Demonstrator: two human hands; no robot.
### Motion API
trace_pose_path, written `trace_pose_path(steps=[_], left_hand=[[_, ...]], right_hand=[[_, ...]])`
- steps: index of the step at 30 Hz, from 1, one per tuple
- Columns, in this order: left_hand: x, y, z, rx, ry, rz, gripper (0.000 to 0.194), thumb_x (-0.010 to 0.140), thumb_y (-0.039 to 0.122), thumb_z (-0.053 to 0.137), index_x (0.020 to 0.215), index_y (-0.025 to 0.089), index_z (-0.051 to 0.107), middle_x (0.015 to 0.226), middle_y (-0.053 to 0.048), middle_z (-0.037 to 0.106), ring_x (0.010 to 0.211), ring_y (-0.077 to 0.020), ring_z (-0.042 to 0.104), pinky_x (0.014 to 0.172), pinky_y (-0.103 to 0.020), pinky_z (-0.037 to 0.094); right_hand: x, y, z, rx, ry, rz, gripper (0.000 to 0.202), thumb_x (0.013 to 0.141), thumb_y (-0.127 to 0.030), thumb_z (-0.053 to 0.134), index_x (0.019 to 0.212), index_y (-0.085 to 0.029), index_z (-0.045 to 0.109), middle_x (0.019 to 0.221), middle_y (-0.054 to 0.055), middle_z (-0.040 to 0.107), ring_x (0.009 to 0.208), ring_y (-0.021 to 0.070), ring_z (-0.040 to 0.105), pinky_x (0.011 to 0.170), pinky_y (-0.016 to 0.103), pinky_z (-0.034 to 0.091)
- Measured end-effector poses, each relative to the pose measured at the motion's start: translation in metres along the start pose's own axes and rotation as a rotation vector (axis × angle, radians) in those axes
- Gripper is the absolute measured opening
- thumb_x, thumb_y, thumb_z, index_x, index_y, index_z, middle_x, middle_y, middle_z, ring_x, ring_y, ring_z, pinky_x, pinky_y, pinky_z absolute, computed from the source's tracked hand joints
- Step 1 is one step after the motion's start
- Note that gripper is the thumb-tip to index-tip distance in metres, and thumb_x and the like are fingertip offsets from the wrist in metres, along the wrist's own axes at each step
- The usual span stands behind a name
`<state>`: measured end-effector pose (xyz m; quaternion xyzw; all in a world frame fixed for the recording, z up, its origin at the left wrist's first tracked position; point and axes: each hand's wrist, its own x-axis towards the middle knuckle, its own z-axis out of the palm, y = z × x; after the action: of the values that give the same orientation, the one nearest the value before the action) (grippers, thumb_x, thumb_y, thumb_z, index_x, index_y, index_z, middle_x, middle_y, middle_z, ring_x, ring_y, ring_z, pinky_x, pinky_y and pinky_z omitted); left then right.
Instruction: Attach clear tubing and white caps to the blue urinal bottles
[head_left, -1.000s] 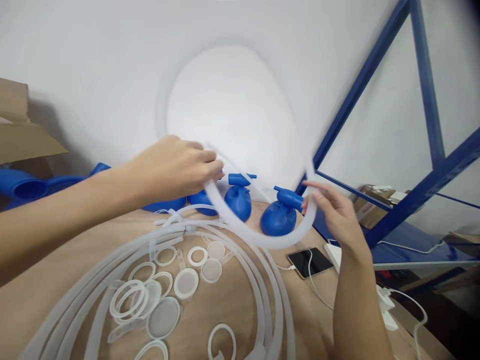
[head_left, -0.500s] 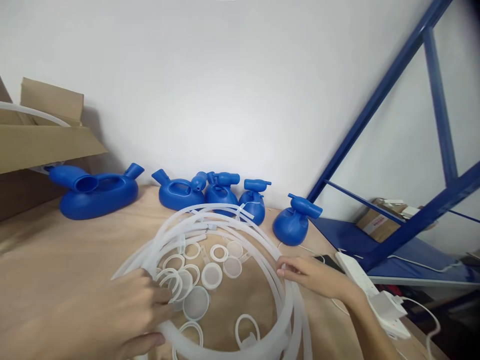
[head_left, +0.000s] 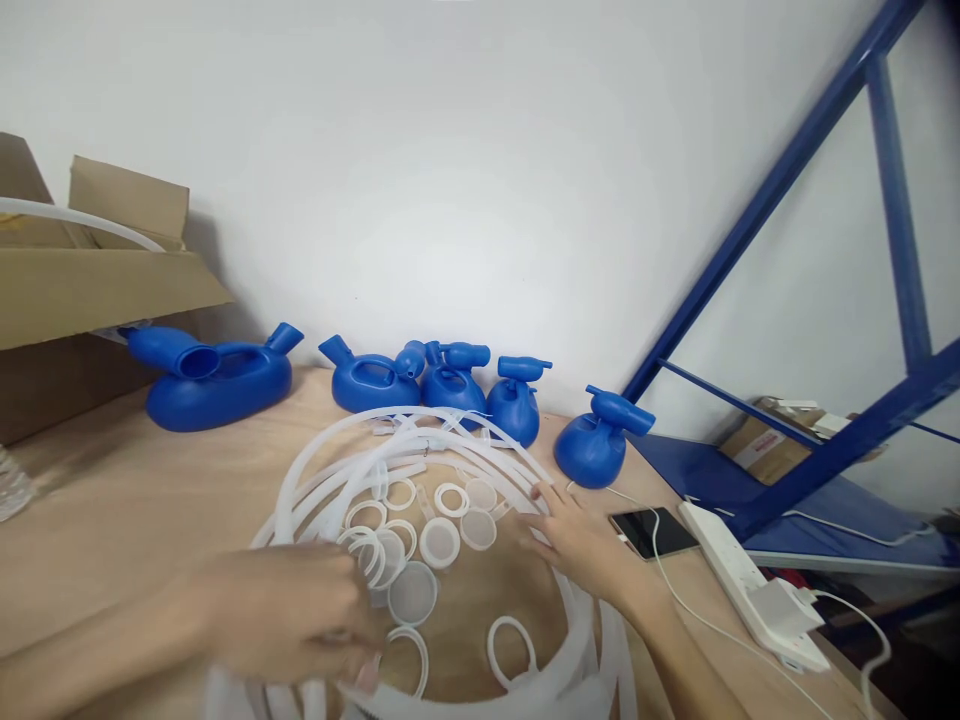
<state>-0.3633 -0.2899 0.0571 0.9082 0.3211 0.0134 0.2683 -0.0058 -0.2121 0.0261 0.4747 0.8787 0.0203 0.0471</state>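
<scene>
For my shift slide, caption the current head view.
Left hand and right hand at coiled tubing, blue containers behind.

and there's the tan tabletop (head_left: pixel 150 500), filling the lower frame! five blue bottles (head_left: pixel 375 392) stand along its back, left to centre right, with a cardboard box (head_left: pixel 82 300) at the left edge. lower centre, loops of whitish tubing (head_left: pixel 581 635) lie around a scatter of pale discs (head_left: pixel 440 543) and rings (head_left: pixel 492 650). at right, a dark-screened phone (head_left: pixel 670 534), a white cable (head_left: pixel 661 572), and a white power strip (head_left: pixel 720 545) slanting to the lower right!
</scene>
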Motion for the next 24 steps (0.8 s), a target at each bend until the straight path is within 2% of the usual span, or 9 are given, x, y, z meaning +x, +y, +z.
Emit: trace_pose_path(steps=[3, 5, 7, 8, 10, 13, 15, 19, 24], left_hand=[[0.026, -0.007, -0.025, -0.193, -0.199, -0.176, 0.041, 0.102, 0.040, 0.043, 0.104, 0.022, 0.080, 0.082, -0.007, 0.077, 0.067, -0.0198, 0.070, 0.060, -0.027, 0.054], [0.044, -0.012, -0.037, -0.243, -0.348, -0.323, 0.043, 0.093, 0.042, 0.058, 0.127, 0.022, 0.074, 0.095, -0.010, 0.077, 0.064, -0.0206, 0.069, 0.051, -0.026, 0.053], [0.059, -0.016, -0.043, -0.174, -0.435, -0.459, 0.070, 0.078, 0.042, 0.075, 0.144, 0.021, 0.064, 0.101, -0.012, 0.078, 0.061, -0.0220, 0.068, 0.046, -0.027, 0.051], [0.065, -0.017, -0.043, -0.107, -0.436, -0.514, 0.079, 0.072, 0.042, 0.080, 0.145, 0.019, 0.062, 0.099, -0.013, 0.078, 0.060, -0.0232, 0.068, 0.045, -0.028, 0.051], [0.075, -0.018, -0.041, 0.030, -0.399, -0.576, 0.080, 0.065, 0.044, 0.086, 0.139, 0.018, 0.067, 0.096, -0.014, 0.079, 0.064, -0.0278, 0.072, 0.051, -0.033, 0.055], [0.082, -0.019, -0.037, 0.193, -0.335, -0.565, 0.064, 0.059, 0.047, 0.089, 0.114, 0.017, 0.078, 0.104, -0.018, 0.079, 0.086, -0.0372, 0.077, 0.070, -0.040, 0.062], [0.082, -0.022, -0.038, 0.247, -0.304, -0.561, 0.059, 0.055, 0.047, 0.091, 0.106, 0.018, 0.079, 0.109, -0.019, 0.079, 0.096, -0.0400, 0.076, 0.077, -0.042, 0.062], [0.079, -0.026, -0.042, 0.270, -0.301, -0.570, 0.065, 0.054, 0.044, 0.092, 0.112, 0.018, 0.076, 0.113, -0.020, 0.078, 0.099, -0.0411, 0.076, 0.079, -0.043, 0.061], [0.076, -0.029, -0.041, 0.284, -0.293, -0.520, 0.064, 0.055, 0.048, 0.092, 0.110, 0.020, 0.075, 0.109, -0.017, 0.079, 0.098, -0.0387, 0.076, 0.076, -0.039, 0.059]], right_hand=[[0.024, -0.026, -0.013, 0.096, -0.153, -0.130, 0.048, 0.093, -0.040, 0.073, 0.139, -0.028, 0.066, 0.143, 0.015, 0.058, 0.133, 0.0384, 0.054, 0.109, 0.054, 0.044], [0.044, -0.037, -0.016, 0.152, -0.297, -0.152, 0.076, 0.084, -0.044, 0.082, 0.153, -0.030, 0.053, 0.149, 0.016, 0.054, 0.140, 0.0406, 0.049, 0.111, 0.054, 0.044], [0.064, -0.043, -0.012, 0.167, -0.412, -0.136, 0.091, 0.075, -0.043, 0.088, 0.156, -0.030, 0.048, 0.152, 0.017, 0.052, 0.138, 0.0418, 0.052, 0.108, 0.054, 0.047], [0.073, -0.044, -0.010, 0.165, -0.439, -0.125, 0.092, 0.073, -0.042, 0.089, 0.155, -0.029, 0.049, 0.151, 0.017, 0.052, 0.137, 0.0417, 0.054, 0.106, 0.052, 0.048], [0.089, -0.045, -0.005, 0.149, -0.446, -0.109, 0.084, 0.074, -0.040, 0.087, 0.149, -0.026, 0.053, 0.147, 0.018, 0.055, 0.133, 0.0407, 0.056, 0.102, 0.049, 0.051], [0.102, -0.046, -0.001, 0.121, -0.419, -0.115, 0.071, 0.077, -0.042, 0.082, 0.141, -0.022, 0.059, 0.143, 0.019, 0.057, 0.132, 0.0405, 0.057, 0.099, 0.048, 0.052], [0.107, -0.047, -0.001, 0.115, -0.419, -0.131, 0.068, 0.077, -0.043, 0.082, 0.138, -0.020, 0.061, 0.141, 0.019, 0.058, 0.128, 0.0401, 0.059, 0.097, 0.047, 0.052], [0.111, -0.049, 0.006, 0.146, -0.317, -0.172, 0.044, 0.087, -0.039, 0.075, 0.125, -0.020, 0.069, 0.136, 0.017, 0.059, 0.119, 0.0343, 0.062, 0.095, 0.043, 0.052], [0.112, -0.053, 0.013, 0.165, -0.211, -0.329, 0.013, 0.092, -0.022, 0.069, 0.104, -0.019, 0.074, 0.142, 0.016, 0.053, 0.130, 0.0324, 0.054, 0.102, 0.042, 0.047]])
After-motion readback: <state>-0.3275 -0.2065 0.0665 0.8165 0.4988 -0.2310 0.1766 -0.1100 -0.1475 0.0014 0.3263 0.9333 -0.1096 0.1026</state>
